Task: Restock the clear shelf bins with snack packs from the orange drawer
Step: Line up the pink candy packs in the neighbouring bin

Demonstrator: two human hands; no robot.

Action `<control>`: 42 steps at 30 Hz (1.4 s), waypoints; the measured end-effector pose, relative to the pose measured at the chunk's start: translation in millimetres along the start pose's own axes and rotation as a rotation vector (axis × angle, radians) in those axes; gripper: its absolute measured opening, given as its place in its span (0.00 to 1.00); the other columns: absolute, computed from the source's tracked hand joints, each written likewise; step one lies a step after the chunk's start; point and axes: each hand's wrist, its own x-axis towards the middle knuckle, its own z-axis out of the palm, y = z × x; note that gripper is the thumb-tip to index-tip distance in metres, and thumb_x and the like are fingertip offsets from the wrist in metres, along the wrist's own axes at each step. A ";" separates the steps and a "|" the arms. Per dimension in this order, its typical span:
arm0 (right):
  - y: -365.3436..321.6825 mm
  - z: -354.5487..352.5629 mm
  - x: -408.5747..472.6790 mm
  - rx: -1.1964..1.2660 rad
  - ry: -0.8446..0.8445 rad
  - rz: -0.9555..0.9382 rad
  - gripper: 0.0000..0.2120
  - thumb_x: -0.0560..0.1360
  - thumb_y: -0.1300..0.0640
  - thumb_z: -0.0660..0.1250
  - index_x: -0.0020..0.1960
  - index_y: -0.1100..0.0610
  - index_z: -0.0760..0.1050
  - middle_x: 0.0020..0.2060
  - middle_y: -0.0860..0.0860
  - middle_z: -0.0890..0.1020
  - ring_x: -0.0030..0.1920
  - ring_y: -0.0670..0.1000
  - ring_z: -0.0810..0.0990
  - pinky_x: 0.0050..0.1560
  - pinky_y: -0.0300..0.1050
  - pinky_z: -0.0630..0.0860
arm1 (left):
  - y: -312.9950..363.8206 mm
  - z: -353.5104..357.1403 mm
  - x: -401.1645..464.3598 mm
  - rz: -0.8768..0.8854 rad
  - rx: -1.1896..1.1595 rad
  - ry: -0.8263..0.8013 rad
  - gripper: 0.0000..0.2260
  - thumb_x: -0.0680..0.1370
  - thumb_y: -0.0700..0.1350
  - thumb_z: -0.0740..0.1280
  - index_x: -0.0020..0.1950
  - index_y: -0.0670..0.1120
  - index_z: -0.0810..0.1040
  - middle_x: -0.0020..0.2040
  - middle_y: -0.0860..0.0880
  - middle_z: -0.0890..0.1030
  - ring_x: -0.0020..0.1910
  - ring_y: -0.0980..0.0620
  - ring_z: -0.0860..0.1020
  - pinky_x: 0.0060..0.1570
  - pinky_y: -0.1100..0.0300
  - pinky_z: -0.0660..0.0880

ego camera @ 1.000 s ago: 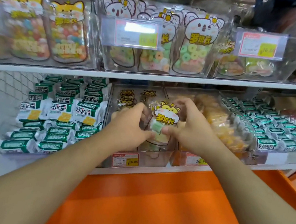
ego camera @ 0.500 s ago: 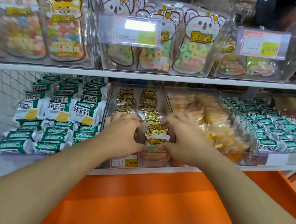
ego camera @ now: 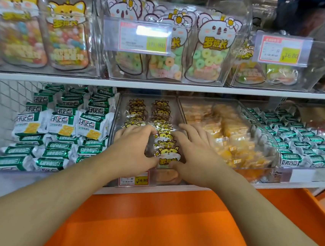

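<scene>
Clear snack packs with yellow cat faces (ego camera: 166, 143) stand in rows inside the middle clear bin (ego camera: 118, 114) on the lower shelf. My left hand (ego camera: 135, 146) lies over the left row, fingers spread across the pack tops. On the right, my right hand (ego camera: 194, 153) rests with fingers stretched along the right row. Both thumbs touch the lower part of the front pack between them. The orange drawer (ego camera: 158, 221) lies open below my forearms; the part I see holds no packs.
Green-and-white cracker packs (ego camera: 62, 121) fill the bin to the left. Yellow-orange packs (ego camera: 232, 133) fill the bin to the right, with more green packs (ego camera: 304, 144) beyond. The upper shelf (ego camera: 161, 86) carries bins of koala and cat candy bags with price tags.
Both hands carried a cat-face pack down from above the bin into its front row. They now rest lower on the packs.
</scene>
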 end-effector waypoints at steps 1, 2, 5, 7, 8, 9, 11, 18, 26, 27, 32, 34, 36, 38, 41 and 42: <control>0.0 -1.5 -0.9 0.062 0.006 0.009 0.36 0.77 0.40 0.68 0.81 0.46 0.61 0.81 0.47 0.56 0.81 0.54 0.48 0.80 0.54 0.46 | -1.8 0.1 0.2 0.004 -0.007 0.006 0.33 0.75 0.62 0.73 0.76 0.58 0.63 0.72 0.57 0.71 0.75 0.51 0.64 0.78 0.47 0.56; 0.2 -2.4 -1.6 0.103 0.017 0.016 0.34 0.78 0.40 0.67 0.81 0.45 0.60 0.81 0.46 0.56 0.81 0.52 0.47 0.80 0.53 0.45 | -3.4 0.2 0.4 0.009 -0.002 0.011 0.34 0.76 0.63 0.72 0.77 0.58 0.62 0.73 0.57 0.71 0.76 0.51 0.63 0.78 0.46 0.56; 0.0 -0.5 -2.5 0.025 0.031 -0.002 0.31 0.82 0.38 0.62 0.82 0.44 0.59 0.82 0.46 0.56 0.81 0.54 0.47 0.80 0.55 0.43 | -5.5 0.9 1.2 0.032 0.078 0.006 0.32 0.77 0.65 0.69 0.78 0.57 0.64 0.76 0.57 0.68 0.78 0.52 0.61 0.78 0.47 0.54; -2.7 1.4 -3.6 -0.073 0.006 -0.013 0.31 0.83 0.38 0.59 0.83 0.45 0.57 0.83 0.49 0.53 0.82 0.58 0.45 0.81 0.59 0.42 | -6.1 2.6 0.8 0.052 0.112 -0.001 0.30 0.78 0.65 0.68 0.76 0.57 0.65 0.76 0.58 0.68 0.77 0.53 0.60 0.78 0.48 0.53; -4.6 2.2 -4.3 -0.110 -0.014 -0.007 0.32 0.84 0.38 0.57 0.84 0.46 0.54 0.84 0.49 0.51 0.82 0.59 0.44 0.82 0.61 0.42 | -6.5 3.6 -0.1 0.061 0.128 -0.008 0.31 0.78 0.65 0.68 0.77 0.56 0.64 0.76 0.58 0.67 0.78 0.54 0.59 0.78 0.48 0.52; -6.6 3.4 -5.5 -0.139 -0.030 0.000 0.33 0.84 0.38 0.56 0.85 0.47 0.51 0.84 0.50 0.49 0.83 0.60 0.42 0.82 0.62 0.41 | -6.8 4.6 -1.1 0.067 0.143 -0.017 0.32 0.79 0.65 0.67 0.78 0.56 0.62 0.78 0.57 0.65 0.79 0.54 0.58 0.79 0.47 0.51; -9.0 4.9 -7.4 -0.177 -0.043 0.005 0.33 0.85 0.39 0.55 0.85 0.47 0.50 0.85 0.50 0.46 0.83 0.61 0.41 0.82 0.64 0.40 | -7.0 5.4 -2.8 0.070 0.157 -0.033 0.33 0.80 0.64 0.66 0.80 0.56 0.59 0.80 0.57 0.62 0.80 0.54 0.55 0.79 0.46 0.49; -12.6 1.5 -6.5 -0.147 -0.037 -0.009 0.33 0.83 0.41 0.59 0.84 0.45 0.52 0.85 0.49 0.49 0.84 0.60 0.40 0.82 0.64 0.40 | -9.7 -0.6 -3.7 0.051 0.158 -0.099 0.36 0.81 0.63 0.66 0.83 0.56 0.53 0.83 0.56 0.57 0.83 0.54 0.52 0.80 0.47 0.44; -14.5 -0.1 -6.7 -0.080 -0.057 0.004 0.35 0.83 0.39 0.58 0.85 0.44 0.48 0.85 0.47 0.47 0.84 0.57 0.36 0.82 0.63 0.38 | -6.6 -1.3 -10.1 0.081 0.103 -0.063 0.34 0.81 0.60 0.66 0.83 0.53 0.56 0.85 0.55 0.55 0.83 0.56 0.49 0.81 0.48 0.44; -15.5 -0.7 -8.4 -0.062 -0.040 -0.004 0.35 0.83 0.39 0.59 0.85 0.44 0.48 0.85 0.46 0.48 0.84 0.56 0.37 0.82 0.63 0.38 | -6.5 -2.2 -16.5 0.093 0.064 -0.016 0.30 0.80 0.58 0.67 0.79 0.52 0.61 0.82 0.56 0.60 0.82 0.56 0.52 0.81 0.49 0.46; -28.9 -9.8 -21.5 0.025 0.035 -0.075 0.33 0.85 0.41 0.59 0.85 0.46 0.51 0.84 0.45 0.53 0.84 0.52 0.40 0.83 0.58 0.39 | -3.9 -7.5 -63.3 0.100 -0.118 0.124 0.30 0.82 0.53 0.68 0.81 0.55 0.60 0.79 0.60 0.63 0.78 0.58 0.61 0.77 0.57 0.59; -40.5 -15.9 -28.9 0.098 0.032 -0.103 0.31 0.85 0.42 0.58 0.85 0.46 0.52 0.84 0.44 0.52 0.84 0.50 0.39 0.80 0.51 0.36 | -5.4 -7.3 -87.3 0.081 -0.164 0.131 0.32 0.82 0.54 0.68 0.83 0.57 0.57 0.79 0.63 0.62 0.75 0.62 0.62 0.72 0.64 0.59; -54.6 -19.2 -37.1 0.169 0.023 -0.130 0.30 0.86 0.43 0.58 0.85 0.46 0.53 0.84 0.43 0.53 0.84 0.48 0.40 0.80 0.50 0.38 | -11.7 -4.4 -111.8 0.055 -0.196 0.128 0.32 0.83 0.55 0.68 0.84 0.58 0.57 0.79 0.63 0.63 0.75 0.63 0.63 0.71 0.65 0.60; -71.8 -17.8 -45.4 0.214 0.013 -0.164 0.29 0.86 0.43 0.59 0.84 0.47 0.57 0.83 0.43 0.57 0.84 0.49 0.44 0.81 0.53 0.44 | -21.5 0.4 -137.2 0.009 -0.219 0.118 0.31 0.83 0.54 0.67 0.83 0.59 0.58 0.79 0.61 0.64 0.77 0.60 0.63 0.72 0.65 0.60; -104.7 -1.8 -62.5 0.313 -0.029 -0.192 0.30 0.85 0.45 0.63 0.83 0.50 0.58 0.79 0.47 0.64 0.80 0.52 0.56 0.79 0.54 0.56 | -48.4 18.8 -178.0 -0.117 -0.225 0.084 0.29 0.82 0.50 0.69 0.82 0.55 0.63 0.78 0.57 0.67 0.78 0.56 0.64 0.71 0.65 0.59; -116.3 8.3 -70.4 0.349 -0.063 -0.191 0.31 0.84 0.46 0.64 0.83 0.51 0.58 0.77 0.48 0.66 0.77 0.53 0.59 0.78 0.53 0.60 | -60.1 28.4 -191.4 -0.166 -0.224 0.083 0.28 0.82 0.49 0.69 0.81 0.52 0.65 0.78 0.54 0.69 0.77 0.53 0.67 0.72 0.63 0.61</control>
